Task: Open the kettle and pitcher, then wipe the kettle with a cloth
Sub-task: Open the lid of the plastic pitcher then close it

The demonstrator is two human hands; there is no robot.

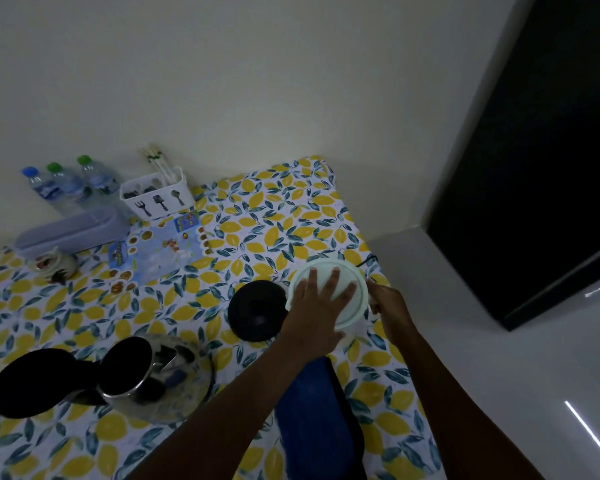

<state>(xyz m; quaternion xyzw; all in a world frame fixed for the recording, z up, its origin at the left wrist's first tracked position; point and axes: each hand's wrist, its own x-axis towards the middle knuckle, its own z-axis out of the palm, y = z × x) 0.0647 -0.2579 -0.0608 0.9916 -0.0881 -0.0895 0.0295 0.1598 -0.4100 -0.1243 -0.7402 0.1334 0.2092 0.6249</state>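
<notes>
pressing down on the pitcher lid [340,289], the left hand [314,315] lies spread flat with fingers wide, while the right hand [387,299] wraps the pitcher's [352,332] side, probably at its handle. the pitcher looks like pale, light plastic, likely slippery, so bracing the body and gripping the lid's rim seems wise. left of the pitcher sits a black round base [257,310]; further left stands the steel kettle [153,379], its black lid [28,382] already swung open. a blue cloth [316,420] lies just below the pitcher.
</notes>
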